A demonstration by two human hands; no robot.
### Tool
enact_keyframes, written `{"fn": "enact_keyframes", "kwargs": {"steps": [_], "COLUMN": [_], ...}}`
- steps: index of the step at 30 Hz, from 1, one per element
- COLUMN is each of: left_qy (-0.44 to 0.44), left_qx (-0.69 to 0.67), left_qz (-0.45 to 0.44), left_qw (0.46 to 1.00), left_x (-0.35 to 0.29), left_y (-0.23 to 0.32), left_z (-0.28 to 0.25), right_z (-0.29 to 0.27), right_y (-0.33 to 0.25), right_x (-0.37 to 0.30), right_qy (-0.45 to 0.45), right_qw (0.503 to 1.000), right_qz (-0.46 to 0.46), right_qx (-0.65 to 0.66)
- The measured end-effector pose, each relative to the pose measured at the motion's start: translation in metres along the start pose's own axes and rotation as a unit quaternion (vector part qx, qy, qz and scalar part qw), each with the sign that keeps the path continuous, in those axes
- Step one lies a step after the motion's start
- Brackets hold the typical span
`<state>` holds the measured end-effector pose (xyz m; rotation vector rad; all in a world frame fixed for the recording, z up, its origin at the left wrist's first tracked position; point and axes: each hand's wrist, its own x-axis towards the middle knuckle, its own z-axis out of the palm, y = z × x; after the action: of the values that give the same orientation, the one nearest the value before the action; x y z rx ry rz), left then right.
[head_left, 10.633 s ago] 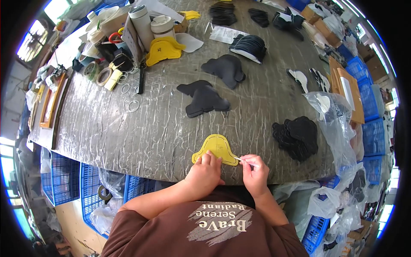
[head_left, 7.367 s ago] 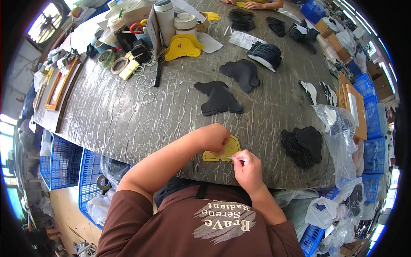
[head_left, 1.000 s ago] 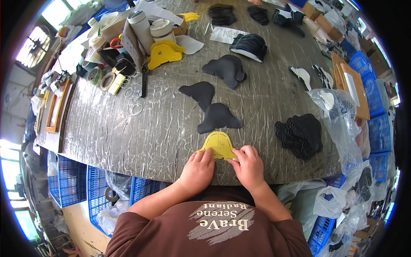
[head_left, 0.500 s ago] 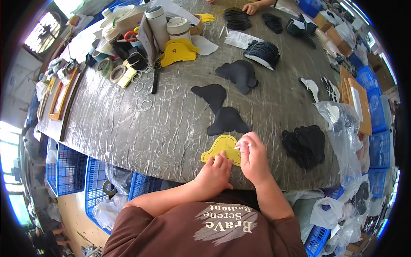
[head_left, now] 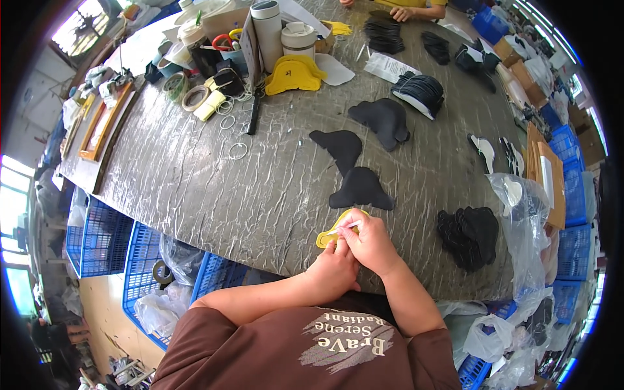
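A yellow cut-out piece (head_left: 327, 236) with a curved outline lies flat near the table's front edge, mostly covered by my hands. My right hand (head_left: 372, 244) rests on top of it and pinches a thin pale strip (head_left: 348, 227) against its upper face. My left hand (head_left: 333, 268) sits just below, fingers curled at the piece's near edge and touching my right hand. A black piece (head_left: 361, 189) of a similar shape lies just beyond the yellow one, with two more black pieces (head_left: 338, 147) farther back.
A heap of black pieces (head_left: 469, 234) sits to the right beside clear plastic bags (head_left: 524, 221). Yellow pieces (head_left: 294, 73), tape rolls (head_left: 194, 97), cups and tools crowd the far left. Another person's hands (head_left: 403, 12) work at the far edge. Blue crates (head_left: 97, 237) stand below left.
An extra black piece now lies on the table beyond the yellow one. My hands have closed together over the yellow piece, the right hand shifting left onto it.
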<state>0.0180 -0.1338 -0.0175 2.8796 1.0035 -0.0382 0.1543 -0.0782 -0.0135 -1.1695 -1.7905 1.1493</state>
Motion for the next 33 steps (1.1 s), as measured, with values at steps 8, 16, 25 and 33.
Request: {"fn": "enact_keyframes", "kwargs": {"steps": [8, 16, 25, 33], "left_qy": [0.001, 0.017, 0.002, -0.013], "left_qx": [0.004, 0.0, -0.013, -0.034], "left_qz": [-0.012, -0.02, -0.02, -0.028], "left_qw": [1.0, 1.0, 1.0, 0.999], "left_x": [0.001, 0.001, 0.001, 0.002], "left_y": [0.0, 0.001, 0.0, 0.0], "left_z": [-0.004, -0.003, -0.002, -0.003], "right_z": [-0.01, -0.015, -0.019, -0.024], "right_y": [0.001, 0.011, 0.026, 0.027], "right_x": [0.004, 0.011, 0.014, 0.01], "right_qy": [0.006, 0.052, 0.107, 0.149], "right_qw": [1.0, 0.998, 0.994, 0.988], "right_qz": [0.01, -0.008, -0.023, -0.01], "right_qx": [-0.016, -0.02, -0.004, -0.03]}}
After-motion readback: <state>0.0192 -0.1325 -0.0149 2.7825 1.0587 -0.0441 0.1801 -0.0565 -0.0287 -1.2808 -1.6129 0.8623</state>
